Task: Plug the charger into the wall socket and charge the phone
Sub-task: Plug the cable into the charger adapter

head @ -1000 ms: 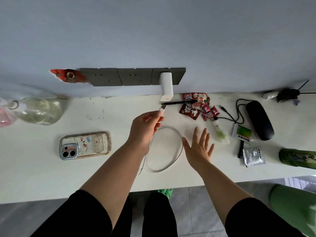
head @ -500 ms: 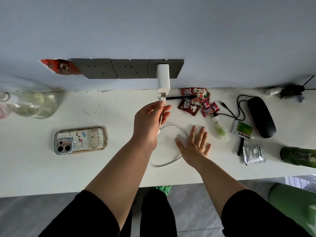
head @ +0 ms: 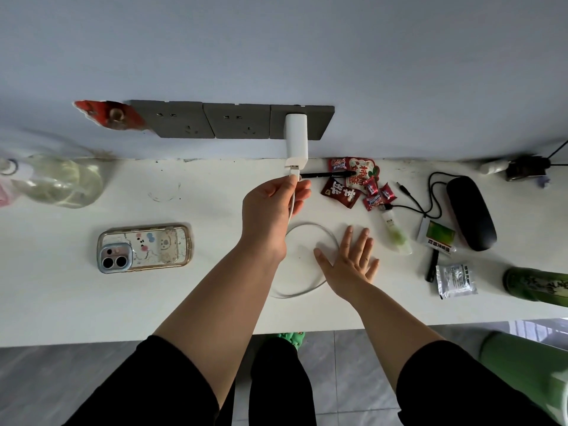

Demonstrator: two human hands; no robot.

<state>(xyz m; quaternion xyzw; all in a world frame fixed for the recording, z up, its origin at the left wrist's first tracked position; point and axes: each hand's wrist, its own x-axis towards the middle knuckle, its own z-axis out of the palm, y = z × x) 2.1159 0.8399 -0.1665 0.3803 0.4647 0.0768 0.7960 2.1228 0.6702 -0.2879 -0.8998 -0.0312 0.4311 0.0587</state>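
Observation:
A white charger (head: 296,139) sits plugged into the rightmost of three grey wall sockets (head: 319,121). My left hand (head: 272,207) pinches the USB plug of a white cable (head: 307,258) right at the charger's lower end. The cable loops on the white table (head: 76,302) below my hand. My right hand (head: 350,262) lies flat on the table with fingers spread, over the loop's right side. The phone (head: 144,248) lies face down at the left in a clear cartoon case, apart from both hands.
Red candy wrappers (head: 353,186) and a black pen (head: 325,174) lie right of the charger. Further right are a black cable (head: 430,195), a black case (head: 470,216), small packets and a green bottle (head: 534,284). A glass jar (head: 61,179) stands far left.
My left hand rose with the cable plug from over the table up to the charger's lower end. My right hand stayed flat by the loop.

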